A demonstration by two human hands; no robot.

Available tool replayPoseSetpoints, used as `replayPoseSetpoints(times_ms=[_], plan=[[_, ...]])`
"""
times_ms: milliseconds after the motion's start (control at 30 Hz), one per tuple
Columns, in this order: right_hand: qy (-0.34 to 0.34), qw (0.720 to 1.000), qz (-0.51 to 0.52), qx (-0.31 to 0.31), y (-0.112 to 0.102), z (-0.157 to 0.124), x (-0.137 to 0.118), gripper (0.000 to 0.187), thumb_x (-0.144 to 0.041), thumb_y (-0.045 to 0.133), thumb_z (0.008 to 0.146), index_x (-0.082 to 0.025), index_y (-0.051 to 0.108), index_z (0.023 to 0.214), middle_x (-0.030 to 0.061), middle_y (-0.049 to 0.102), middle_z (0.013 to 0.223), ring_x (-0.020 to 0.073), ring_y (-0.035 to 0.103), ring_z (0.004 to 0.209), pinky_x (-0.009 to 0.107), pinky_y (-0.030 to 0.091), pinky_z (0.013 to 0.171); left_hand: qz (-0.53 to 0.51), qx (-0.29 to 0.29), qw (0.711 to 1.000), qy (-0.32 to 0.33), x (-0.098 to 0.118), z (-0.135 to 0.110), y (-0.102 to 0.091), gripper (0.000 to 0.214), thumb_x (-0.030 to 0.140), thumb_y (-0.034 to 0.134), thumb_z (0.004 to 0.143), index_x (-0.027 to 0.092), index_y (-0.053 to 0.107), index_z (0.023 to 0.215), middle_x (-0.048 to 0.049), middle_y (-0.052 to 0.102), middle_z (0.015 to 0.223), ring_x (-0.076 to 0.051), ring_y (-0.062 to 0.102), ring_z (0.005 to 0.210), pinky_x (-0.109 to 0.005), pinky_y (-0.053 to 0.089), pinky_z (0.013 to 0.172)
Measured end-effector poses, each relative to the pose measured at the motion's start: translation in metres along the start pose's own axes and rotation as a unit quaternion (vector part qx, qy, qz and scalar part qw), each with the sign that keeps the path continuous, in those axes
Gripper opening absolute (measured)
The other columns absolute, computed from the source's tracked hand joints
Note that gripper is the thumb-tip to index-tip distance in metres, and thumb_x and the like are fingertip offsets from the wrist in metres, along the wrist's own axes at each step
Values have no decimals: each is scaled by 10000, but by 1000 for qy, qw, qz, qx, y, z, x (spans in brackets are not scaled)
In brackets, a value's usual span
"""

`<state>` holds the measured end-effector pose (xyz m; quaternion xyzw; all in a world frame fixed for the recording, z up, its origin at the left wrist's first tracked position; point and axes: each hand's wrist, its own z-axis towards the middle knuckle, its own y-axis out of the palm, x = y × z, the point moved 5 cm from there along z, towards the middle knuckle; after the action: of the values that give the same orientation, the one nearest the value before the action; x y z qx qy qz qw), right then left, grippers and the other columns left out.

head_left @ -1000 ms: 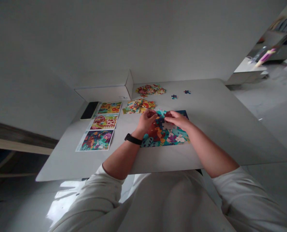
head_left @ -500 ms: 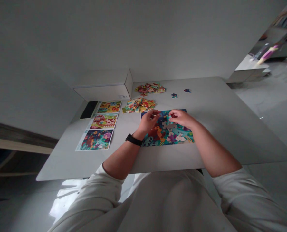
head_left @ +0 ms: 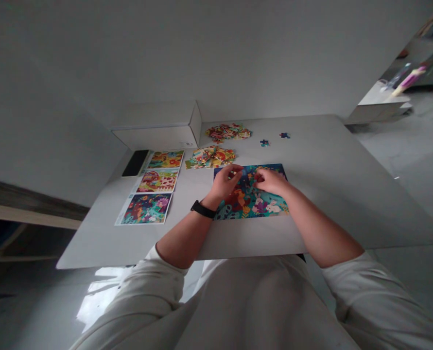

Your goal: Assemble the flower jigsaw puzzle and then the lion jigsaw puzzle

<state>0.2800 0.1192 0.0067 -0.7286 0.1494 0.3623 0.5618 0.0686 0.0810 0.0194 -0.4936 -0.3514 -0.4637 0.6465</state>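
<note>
A nearly whole jigsaw puzzle (head_left: 238,210), dark blue and teal with rabbits and leaves, lies flat in front of me. Over its upper left part is my left hand (head_left: 226,182), fingers loosely curled, with a gap between thumb and fingertips. My right hand (head_left: 272,182) is bent down at the puzzle's upper middle. Its thumb and fingers are closed together on a puzzle piece, which they mostly cover. Two loose puzzle pieces, one nearer (head_left: 264,143) and one farther (head_left: 284,135), lie beyond the puzzle.
Piles of loose pieces, one nearer (head_left: 212,157) and one by the wall (head_left: 229,131), lie at the back. To the left are three picture cards, the lowest (head_left: 147,209) dark, and a black phone (head_left: 135,163). Behind them stands a white box (head_left: 161,137).
My right hand has moved slightly down and left onto the puzzle. The grey gap seen in its middle no longer shows. My left hand stays almost still.
</note>
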Motion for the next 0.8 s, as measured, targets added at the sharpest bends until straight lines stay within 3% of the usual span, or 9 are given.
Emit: replayPoseSetpoints(times_ms=[167,500,667,800], plan=[[-2,1000,-15,5,-2,-4,-3,225,-238,906,742,-280,708,838,47,733,804,298,702,905,402,486,852,7,-7,1000,10,1,0,1,206,321,734,942,202,783,1103,-57,780,1037,-156,641,779,-268,528,740],[-33,991,-125,26,-4,-9,-12,189,-324,913,771,-284,758,871,69,790,864,292,722,860,392,511,763,55,-19,998,38,6,-4,1,170,281,755,939,214,790,1091,-72,773,1060,-182,654,835,-307,547,817],[-37,991,-128,17,-4,-12,-18,158,-292,892,810,-271,773,910,107,794,944,334,728,948,428,516,860,112,-58,988,88,10,-7,4,156,170,805,870,221,808,1018,-87,741,1085,-230,682,958,-351,560,927],[-40,984,-175,12,-6,-15,-24,154,-305,870,844,-264,770,954,105,809,1032,324,733,1009,412,523,888,192,-105,971,99,14,-12,9,200,217,843,857,230,817,1055,-91,725,1129,-263,698,1022,-379,578,956]])
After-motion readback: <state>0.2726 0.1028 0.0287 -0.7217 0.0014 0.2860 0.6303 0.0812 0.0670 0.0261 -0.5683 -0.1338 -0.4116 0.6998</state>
